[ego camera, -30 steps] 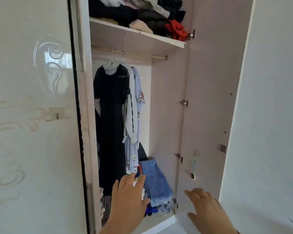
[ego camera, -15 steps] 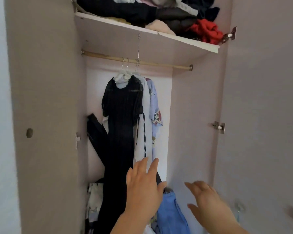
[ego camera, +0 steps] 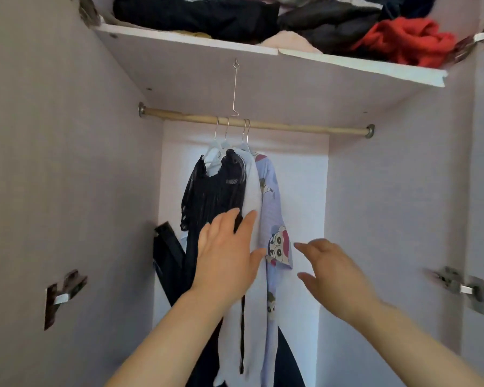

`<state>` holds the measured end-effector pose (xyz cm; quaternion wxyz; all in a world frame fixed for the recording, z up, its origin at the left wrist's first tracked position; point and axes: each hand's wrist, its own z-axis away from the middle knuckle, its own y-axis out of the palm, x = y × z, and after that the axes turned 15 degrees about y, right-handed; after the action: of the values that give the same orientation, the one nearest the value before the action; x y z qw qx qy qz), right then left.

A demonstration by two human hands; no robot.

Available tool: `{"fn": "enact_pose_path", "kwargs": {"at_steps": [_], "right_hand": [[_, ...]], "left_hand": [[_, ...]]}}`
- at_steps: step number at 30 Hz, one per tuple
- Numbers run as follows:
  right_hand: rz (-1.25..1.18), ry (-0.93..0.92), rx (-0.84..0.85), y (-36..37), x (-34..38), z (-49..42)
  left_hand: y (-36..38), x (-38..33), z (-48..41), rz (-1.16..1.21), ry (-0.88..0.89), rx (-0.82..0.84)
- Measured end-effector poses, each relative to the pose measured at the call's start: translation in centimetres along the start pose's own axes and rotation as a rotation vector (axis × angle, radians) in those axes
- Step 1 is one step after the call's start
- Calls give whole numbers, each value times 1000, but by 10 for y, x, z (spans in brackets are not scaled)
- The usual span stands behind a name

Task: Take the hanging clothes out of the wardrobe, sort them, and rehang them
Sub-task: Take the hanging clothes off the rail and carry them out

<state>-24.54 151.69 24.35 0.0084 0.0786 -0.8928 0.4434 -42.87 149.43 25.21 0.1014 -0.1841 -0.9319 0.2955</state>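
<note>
Left hand (ego camera: pixel 227 255), right hand (ego camera: pixel 333 272): spread, empty, before sheer black dress (ego camera: pixel 213 191)

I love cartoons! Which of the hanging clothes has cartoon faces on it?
The pale blue shirt, rightmost on the rod. The black dress and white garment beside it show no faces.

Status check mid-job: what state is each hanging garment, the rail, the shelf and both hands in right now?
Rail: mounted, right half bare.
Black dress: hanging, leftmost.
White garment: hanging, middle.
Blue printed shirt: hanging, rightmost.
Shelf: piled with clothes.
Left hand: open, before the dress, gripping nothing.
Right hand: open, empty.
</note>
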Motion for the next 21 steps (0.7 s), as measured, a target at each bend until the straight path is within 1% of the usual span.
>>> {"fn": "enact_pose_path", "kwargs": {"at_steps": [7,11,14,16,19,21], "right_hand": [[-177,-75,-198,-16,8,-125],[-233,-32,-294,-25,7,-186],[-279,4,-302,-25,8,-231],[-292,17,-301,-22,11,-257],[-365,59,-235,-14,17,-287],[-423,44,-192,-7,22,-301]], "left_hand": [[26,42,-92,-95,45,-98],[44,67,-143,-121,77,-148],[55,81,-177,-105,116,-181],[61,86,-196,-80,174,-196],[71,91,-216,-85,282,-162],[77,96,-221,-90,328,-129]]}}
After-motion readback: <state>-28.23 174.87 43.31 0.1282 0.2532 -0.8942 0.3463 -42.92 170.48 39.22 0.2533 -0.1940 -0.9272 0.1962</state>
